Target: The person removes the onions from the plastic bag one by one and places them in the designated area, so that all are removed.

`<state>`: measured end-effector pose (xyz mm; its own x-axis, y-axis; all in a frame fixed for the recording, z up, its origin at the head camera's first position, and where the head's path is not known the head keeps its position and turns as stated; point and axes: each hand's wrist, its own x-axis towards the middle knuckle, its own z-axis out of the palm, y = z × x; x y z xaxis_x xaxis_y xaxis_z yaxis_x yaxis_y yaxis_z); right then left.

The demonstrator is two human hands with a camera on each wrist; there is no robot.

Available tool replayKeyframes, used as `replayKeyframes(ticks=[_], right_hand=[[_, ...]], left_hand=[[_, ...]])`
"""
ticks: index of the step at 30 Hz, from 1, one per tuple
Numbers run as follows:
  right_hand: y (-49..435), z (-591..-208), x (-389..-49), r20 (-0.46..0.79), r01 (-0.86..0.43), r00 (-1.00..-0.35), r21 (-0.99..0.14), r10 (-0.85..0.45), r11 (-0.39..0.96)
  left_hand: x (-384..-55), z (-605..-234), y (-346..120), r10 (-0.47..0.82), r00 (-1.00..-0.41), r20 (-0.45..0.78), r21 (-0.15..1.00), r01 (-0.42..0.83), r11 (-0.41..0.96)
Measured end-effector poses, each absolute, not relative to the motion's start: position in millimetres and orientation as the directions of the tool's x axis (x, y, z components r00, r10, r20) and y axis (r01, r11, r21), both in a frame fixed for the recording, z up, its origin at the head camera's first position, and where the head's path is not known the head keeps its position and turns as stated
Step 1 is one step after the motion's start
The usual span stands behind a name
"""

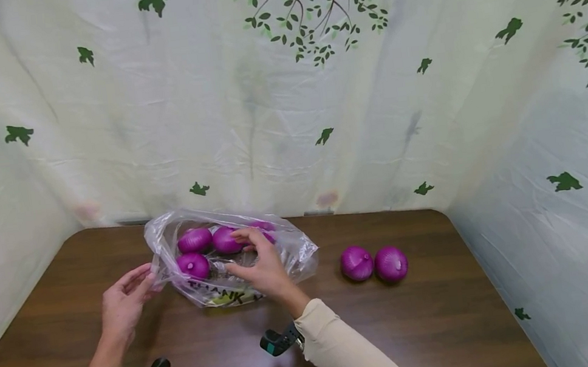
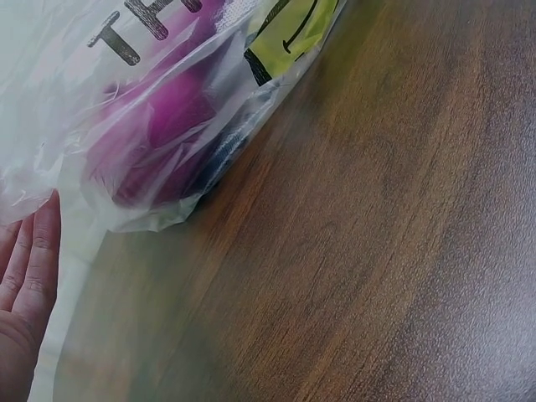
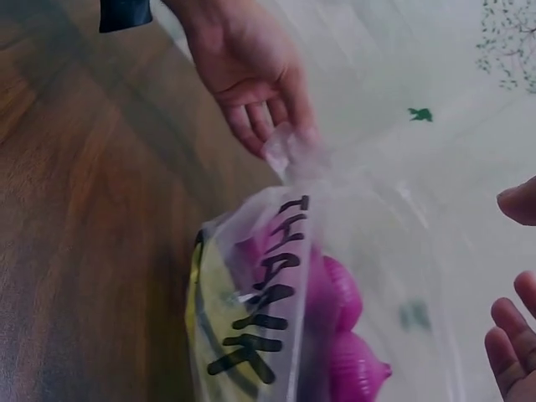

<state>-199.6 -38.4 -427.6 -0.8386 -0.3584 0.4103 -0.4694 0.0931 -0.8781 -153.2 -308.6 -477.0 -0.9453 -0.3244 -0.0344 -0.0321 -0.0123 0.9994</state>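
A clear plastic bag (image 1: 294, 254) with dark lettering lies on its side, its mouth spread wide. Several purple onions (image 1: 194, 240) show inside it. My left hand (image 1: 128, 302) pinches the bag's edge at the left end, and in the right wrist view that left hand (image 3: 251, 71) has a bunched bit of plastic between thumb and fingers. Over the bag's mouth is my right hand (image 1: 265, 266), thumb and fingers spread apart around nothing, its fingertips overlapping an onion (image 1: 226, 241) in the head view.
Right of the bag, two more purple onions, a left one (image 1: 356, 263) and a right one (image 1: 391, 264), sit side by side on the brown wooden table (image 1: 454, 323). A pale leaf-patterned curtain (image 1: 286, 117) encloses the table's back and sides.
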Motion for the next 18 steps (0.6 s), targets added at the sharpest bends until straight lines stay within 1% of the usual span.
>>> replayKeyframes(ticks=[6, 10, 12, 14, 18], right_hand=[[-49, -445, -209, 0.399, -0.463, -0.835, -0.881, -0.379, 0.094], [-56, -450, -212, 0.408, -0.475, -0.829, -0.874, -0.381, 0.097], [-59, -452, -213, 0.404, -0.473, -0.831, -0.875, -0.381, 0.104], [-63, -454, -215, 0.395, -0.464, -0.835, -0.88, -0.383, 0.104], [-70, -457, -217, 0.369, -0.438, -0.847, -0.892, -0.382, 0.11]], left_hand=[[-151, -476, -309, -0.327, -0.944, -0.041, 0.998, -0.053, 0.028], [-150, -475, -309, -0.329, -0.943, -0.057, 0.998, -0.064, 0.009], [-149, -475, -308, -0.329, -0.942, -0.06, 0.998, -0.063, -0.004], [-149, -474, -308, -0.33, -0.942, -0.052, 0.998, -0.062, 0.021], [-148, -475, -308, -0.334, -0.942, -0.042, 0.998, -0.055, 0.028]])
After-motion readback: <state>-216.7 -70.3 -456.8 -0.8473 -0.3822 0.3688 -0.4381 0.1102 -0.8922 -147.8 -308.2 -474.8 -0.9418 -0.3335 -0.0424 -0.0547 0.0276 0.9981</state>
